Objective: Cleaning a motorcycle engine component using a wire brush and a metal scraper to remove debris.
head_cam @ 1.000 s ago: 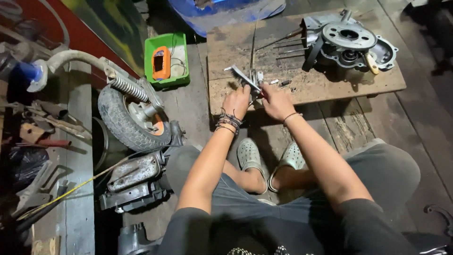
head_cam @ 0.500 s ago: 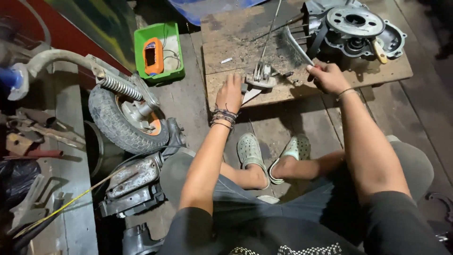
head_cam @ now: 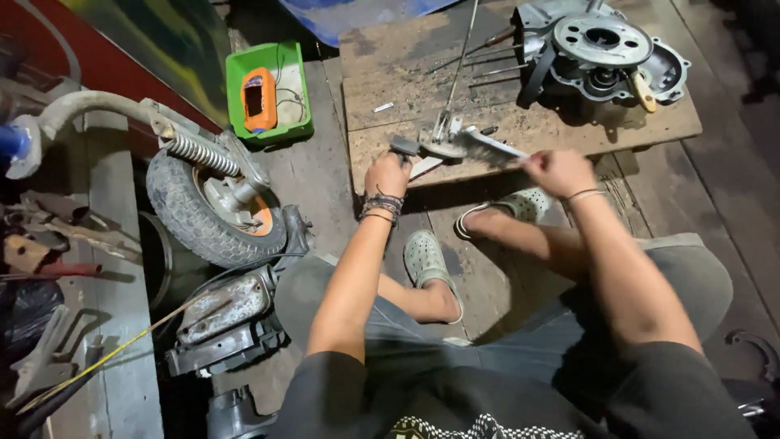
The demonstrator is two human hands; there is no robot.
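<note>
I sit on the floor before a low wooden board (head_cam: 406,73). My left hand (head_cam: 387,173) grips a small dark-handled part (head_cam: 404,147) at the board's front edge, next to a small metal piece (head_cam: 443,140) with thin rods rising from it. My right hand (head_cam: 559,171) holds a wire brush (head_cam: 487,147) whose head points left toward that metal piece; the brush is blurred. A grey engine casing (head_cam: 605,50) rests on the board's far right corner.
A green tray (head_cam: 236,89) holding an orange meter (head_cam: 259,98) sits left of the board. A small wheel with spring and fork (head_cam: 210,197) stands at left, engine parts (head_cam: 223,317) below it. Tools lie on the left shelf (head_cam: 49,236).
My right hand has come back from near the engine casing toward the metal piece, now holding the wire brush. The left hand stays at the board's edge.
</note>
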